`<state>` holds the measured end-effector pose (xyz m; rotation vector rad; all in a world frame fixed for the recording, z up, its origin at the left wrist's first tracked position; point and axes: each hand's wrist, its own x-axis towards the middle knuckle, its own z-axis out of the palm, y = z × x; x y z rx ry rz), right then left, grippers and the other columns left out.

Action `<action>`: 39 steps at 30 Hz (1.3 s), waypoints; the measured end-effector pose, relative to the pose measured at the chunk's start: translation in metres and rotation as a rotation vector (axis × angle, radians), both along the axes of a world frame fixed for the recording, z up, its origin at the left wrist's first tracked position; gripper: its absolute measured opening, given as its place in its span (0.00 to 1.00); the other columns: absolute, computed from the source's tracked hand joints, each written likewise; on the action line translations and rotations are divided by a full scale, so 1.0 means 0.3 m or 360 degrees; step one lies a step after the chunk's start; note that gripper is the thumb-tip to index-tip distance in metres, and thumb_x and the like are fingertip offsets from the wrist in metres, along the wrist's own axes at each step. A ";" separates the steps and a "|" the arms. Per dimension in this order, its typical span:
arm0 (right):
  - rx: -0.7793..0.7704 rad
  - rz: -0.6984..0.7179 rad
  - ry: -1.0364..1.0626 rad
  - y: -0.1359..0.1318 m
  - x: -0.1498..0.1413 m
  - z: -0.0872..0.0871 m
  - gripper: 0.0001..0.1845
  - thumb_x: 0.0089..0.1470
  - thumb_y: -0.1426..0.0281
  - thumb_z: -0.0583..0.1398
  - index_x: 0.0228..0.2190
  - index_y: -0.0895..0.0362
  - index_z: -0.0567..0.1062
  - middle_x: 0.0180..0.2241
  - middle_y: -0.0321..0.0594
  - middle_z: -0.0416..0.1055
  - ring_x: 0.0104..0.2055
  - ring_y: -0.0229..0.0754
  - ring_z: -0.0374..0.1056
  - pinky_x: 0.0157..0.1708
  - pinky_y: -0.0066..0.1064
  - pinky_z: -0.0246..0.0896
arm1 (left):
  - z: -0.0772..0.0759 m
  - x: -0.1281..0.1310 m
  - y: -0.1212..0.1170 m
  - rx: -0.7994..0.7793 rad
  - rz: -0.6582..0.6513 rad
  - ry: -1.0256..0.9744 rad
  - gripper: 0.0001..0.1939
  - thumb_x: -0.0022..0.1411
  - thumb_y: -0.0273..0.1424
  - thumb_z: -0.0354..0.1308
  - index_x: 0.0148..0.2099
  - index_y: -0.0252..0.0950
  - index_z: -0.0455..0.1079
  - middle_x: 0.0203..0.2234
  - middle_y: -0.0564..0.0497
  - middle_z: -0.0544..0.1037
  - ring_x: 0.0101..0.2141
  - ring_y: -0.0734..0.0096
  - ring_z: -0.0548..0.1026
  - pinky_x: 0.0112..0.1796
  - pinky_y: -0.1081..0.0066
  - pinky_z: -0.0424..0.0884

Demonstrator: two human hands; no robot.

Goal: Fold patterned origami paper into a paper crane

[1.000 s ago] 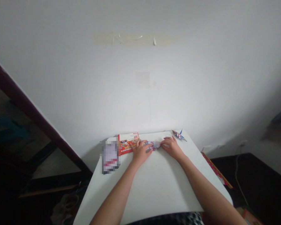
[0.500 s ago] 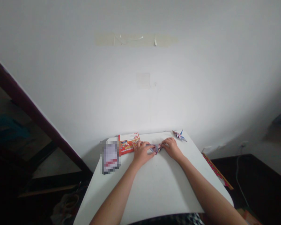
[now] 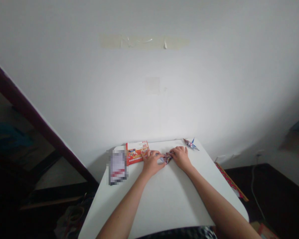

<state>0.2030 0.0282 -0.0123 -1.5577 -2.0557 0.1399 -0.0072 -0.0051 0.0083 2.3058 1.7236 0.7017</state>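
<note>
A small folded piece of patterned paper (image 3: 167, 158) lies on the white table between my two hands. My left hand (image 3: 151, 162) grips its left side, thumb toward me and fingers on the far side. On the paper's right side, the fingers of my right hand (image 3: 181, 157) are closed on the edge. Parts of the paper are hidden under the fingertips. Beyond my right hand, near the back right corner, rests a folded paper crane (image 3: 191, 144) in similar patterned paper. A red and white printed booklet or packet (image 3: 136, 156) lies just left of my left hand.
The white table (image 3: 179, 199) stands against a white wall (image 3: 154, 113) that has tape strips (image 3: 144, 41) on it. A pixelated flat object (image 3: 118, 167) lies at the table's left edge. On the left is a dark-framed mirror or opening (image 3: 40, 113); a cable (image 3: 254, 186) hangs at right.
My right hand has shifted slightly left and closer over the folded paper, its fingers covering more of the right side. My left hand stays almost where it was.
</note>
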 end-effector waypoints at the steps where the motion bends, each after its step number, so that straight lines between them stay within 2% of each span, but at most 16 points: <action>1: -0.0008 -0.0002 -0.0009 -0.002 -0.002 0.001 0.10 0.66 0.63 0.58 0.43 0.47 0.80 0.44 0.44 0.77 0.55 0.56 0.64 0.64 0.69 0.42 | 0.000 0.000 0.000 0.0000 0.0002 -0.0005 0.18 0.57 0.43 0.70 0.50 0.57 0.79 0.54 0.53 0.76 0.61 0.45 0.63 0.64 0.25 0.39; 8: 0.0001 -0.0023 -0.0054 -0.015 -0.014 0.006 0.11 0.66 0.65 0.58 0.44 0.46 0.80 0.45 0.45 0.76 0.55 0.57 0.63 0.63 0.75 0.38 | -0.005 0.007 0.007 -0.0026 0.0040 -0.0035 0.11 0.59 0.44 0.68 0.46 0.56 0.82 0.53 0.53 0.77 0.62 0.45 0.63 0.64 0.24 0.38; 13: -0.0020 -0.0050 -0.0086 -0.022 -0.025 0.013 0.11 0.66 0.66 0.58 0.44 0.47 0.80 0.46 0.45 0.76 0.56 0.58 0.63 0.63 0.77 0.36 | 0.001 0.021 0.004 -0.0034 0.0089 -0.0081 0.12 0.56 0.44 0.71 0.44 0.53 0.82 0.53 0.52 0.77 0.61 0.46 0.64 0.64 0.24 0.40; 20: -0.0128 -0.0161 -0.0226 -0.047 -0.051 0.059 0.13 0.68 0.62 0.56 0.45 0.50 0.79 0.48 0.44 0.75 0.58 0.54 0.62 0.66 0.71 0.35 | 0.010 0.022 0.003 -0.0095 0.0106 -0.0097 0.13 0.55 0.43 0.72 0.44 0.53 0.82 0.54 0.54 0.77 0.62 0.46 0.63 0.63 0.23 0.40; 24: -0.0160 -0.0205 -0.0286 -0.055 -0.063 0.076 0.13 0.69 0.62 0.54 0.46 0.50 0.78 0.49 0.45 0.75 0.58 0.53 0.62 0.67 0.69 0.34 | 0.014 0.024 0.002 -0.0121 0.0122 -0.0072 0.13 0.56 0.43 0.71 0.45 0.53 0.82 0.55 0.53 0.76 0.63 0.47 0.62 0.65 0.26 0.39; 39: -0.0104 -0.0219 -0.0310 -0.060 -0.073 0.069 0.12 0.69 0.63 0.55 0.45 0.50 0.77 0.49 0.44 0.74 0.58 0.55 0.61 0.65 0.73 0.33 | 0.010 0.018 0.009 -0.0105 0.0076 0.0022 0.16 0.56 0.46 0.70 0.46 0.53 0.81 0.55 0.52 0.76 0.61 0.49 0.63 0.65 0.28 0.41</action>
